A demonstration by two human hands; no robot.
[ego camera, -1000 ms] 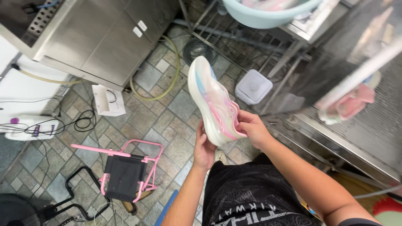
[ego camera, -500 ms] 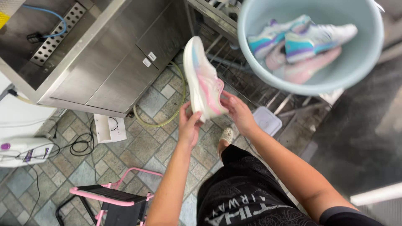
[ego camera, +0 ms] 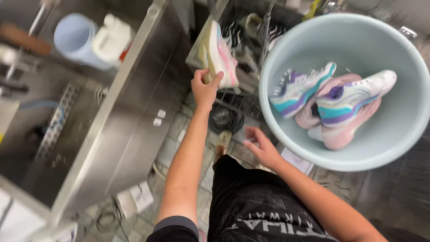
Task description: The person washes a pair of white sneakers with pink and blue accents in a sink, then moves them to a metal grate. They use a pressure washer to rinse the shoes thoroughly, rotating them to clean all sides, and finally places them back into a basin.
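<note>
Both hands were on the pale sneaker half a second ago; now it is gripped by the left hand alone and raised beside the wire rack. Released, the right hand is spread open below the basin of shoes.

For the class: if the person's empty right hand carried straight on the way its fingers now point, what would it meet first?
The right hand, open and empty, points up and to the left. First in that line is probably the dark round object on the floor below the wire rack, though depth is unclear from above; the pale blue plastic tub lies off to its right.
</note>
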